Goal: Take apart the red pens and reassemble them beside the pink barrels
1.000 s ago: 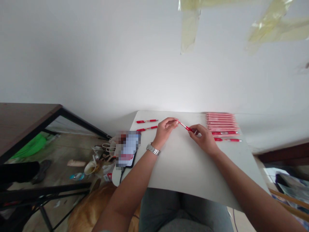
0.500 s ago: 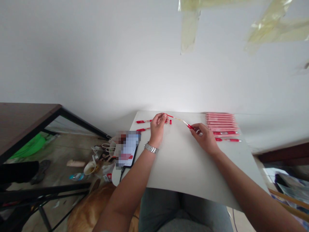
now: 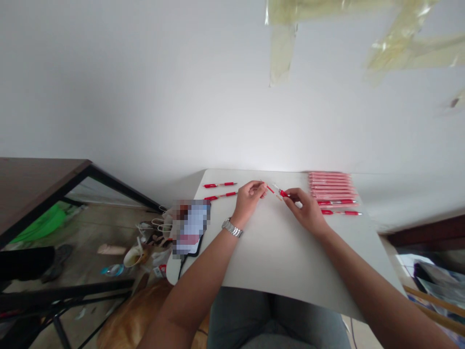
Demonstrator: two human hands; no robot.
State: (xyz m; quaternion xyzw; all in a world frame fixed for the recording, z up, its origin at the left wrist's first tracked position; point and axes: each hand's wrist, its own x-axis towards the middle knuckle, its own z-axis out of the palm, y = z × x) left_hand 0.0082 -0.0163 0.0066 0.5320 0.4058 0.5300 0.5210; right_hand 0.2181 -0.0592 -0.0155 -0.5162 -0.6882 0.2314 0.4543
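My left hand [image 3: 249, 198], a metal-band watch at its wrist, pinches a thin red ink refill [image 3: 271, 189] that slants down to the right. Between the fingertips of my right hand [image 3: 304, 207] is a pen barrel [image 3: 283, 193], red near the fingers and clear at the end that points up and left. The refill's far tip lies close beside the barrel; whether they touch I cannot tell. Left of my left hand lie two red pens [image 3: 220, 184] on the white table [image 3: 269, 252]. Another red pen [image 3: 341, 213] rests to the right of my right hand.
Several pinkish pens [image 3: 330, 185] in wrapping are stacked at the table's back right. A phone [image 3: 192, 225], partly blurred out, is at the left edge with a cable. A brown dog [image 3: 134, 315] lies on the floor below. The wall is just behind the table.
My left hand has moved right, and the refill now slants down beside the barrel. The barrel's clear end has tipped upward. The small red piece on the table can no longer be made out.
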